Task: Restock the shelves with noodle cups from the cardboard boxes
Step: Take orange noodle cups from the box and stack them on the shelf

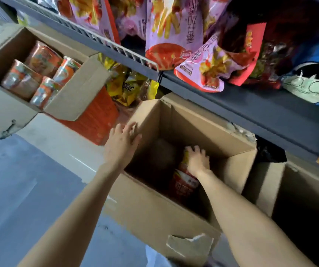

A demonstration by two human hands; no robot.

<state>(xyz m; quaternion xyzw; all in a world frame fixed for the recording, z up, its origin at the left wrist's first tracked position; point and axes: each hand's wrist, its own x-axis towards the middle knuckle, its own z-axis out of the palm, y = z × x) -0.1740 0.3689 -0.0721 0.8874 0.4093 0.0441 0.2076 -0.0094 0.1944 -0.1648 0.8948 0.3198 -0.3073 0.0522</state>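
An open cardboard box stands on the floor in front of me. Deep inside it lies a red noodle cup, and my right hand reaches down and grips its top end. My left hand rests with straight fingers on the box's left flap. A second open cardboard box sits at the upper left, holding several orange noodle cups wrapped in clear film.
A dark shelf runs across the top right, loaded with pink snack bags and other packets. Yellow bags and orange cartons fill the lower shelf. Another cardboard box stands at the right. Grey floor lies to the left.
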